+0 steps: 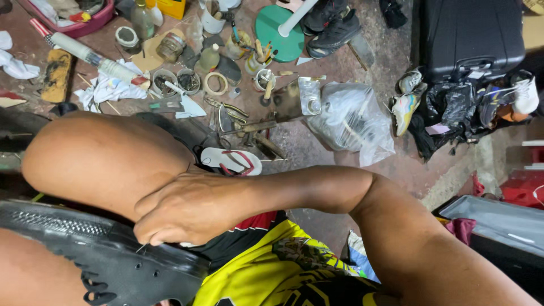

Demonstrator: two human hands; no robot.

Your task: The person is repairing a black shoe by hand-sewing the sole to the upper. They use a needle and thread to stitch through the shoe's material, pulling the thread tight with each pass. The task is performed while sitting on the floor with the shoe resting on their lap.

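The right hand (190,209) is curled into a loose fist, fingers pressed together, its fingertips pinching something thin and pale against the black shoe (107,249). What the pinched thing is cannot be told; a fine light line shows just below the fingers at the shoe's edge. The shoe lies across the person's lap at the lower left of the view, sole side with a ridged tread toward the camera, small holes along its upper. The hand rests against the bare knee (107,161). The left hand is not in view.

Below the forearm shows a yellow and black shirt (272,266).

On the floor past the knee lie 1 white sandal with red straps (231,161), a pair of pliers (226,109), a roll of tape (215,84), 2 small open tins (177,81), a glass jar (170,46) and a crumpled white cloth (110,88). A clear plastic bag (351,122) sits to the right of these, near a green round stand (277,31) and a pair of black sneakers (331,25). A black suitcase (473,34) stands at the upper right.
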